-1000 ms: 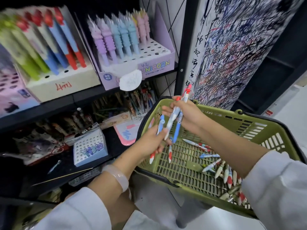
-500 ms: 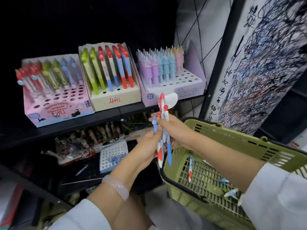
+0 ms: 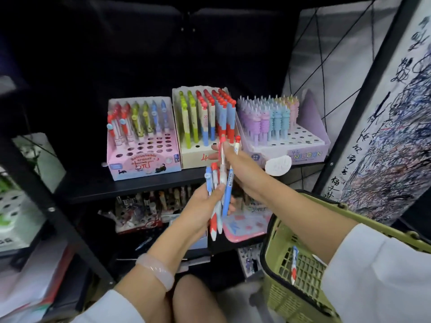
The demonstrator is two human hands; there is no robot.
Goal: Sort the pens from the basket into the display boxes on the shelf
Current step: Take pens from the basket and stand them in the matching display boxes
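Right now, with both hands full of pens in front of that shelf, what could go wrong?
The left hand grips a loose bundle of pens; one could slip out and fall outside the green basket. The right hand holds pens close to the packed cream box, so it might knock the standing pens there.

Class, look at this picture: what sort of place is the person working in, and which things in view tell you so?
Most likely a stationery shop. Cardboard display boxes of pens stand in rows on a dark shelf, a green shopping basket hangs beside it, and a scribbled pen-testing sheet covers the right-hand panel.
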